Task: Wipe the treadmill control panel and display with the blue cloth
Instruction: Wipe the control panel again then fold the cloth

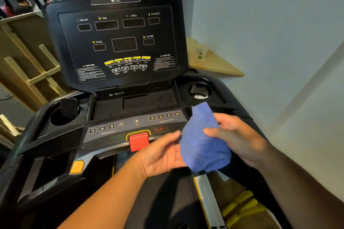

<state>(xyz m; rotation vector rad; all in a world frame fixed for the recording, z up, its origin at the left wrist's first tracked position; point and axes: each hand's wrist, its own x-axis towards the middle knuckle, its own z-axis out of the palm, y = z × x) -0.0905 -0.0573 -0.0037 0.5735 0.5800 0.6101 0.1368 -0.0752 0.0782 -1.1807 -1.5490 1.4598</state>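
blue cloth (202,141) between both hands, above panel (130,128)

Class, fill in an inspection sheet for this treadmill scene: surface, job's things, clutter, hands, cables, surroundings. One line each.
Surface: black control panel with number buttons and a red stop key; dark display above, unlit.
Job's things: blue cloth bunched, held above the panel, not touching it.
Clutter: dark object in the left cup holder; right cup holder holds something pale, unclear.
Hands: right hand grips the cloth; left hand open, fingertips at its edge.
Cables: nothing seen.
Surroundings: pale wall, wooden corner shelf, wooden frames at left.
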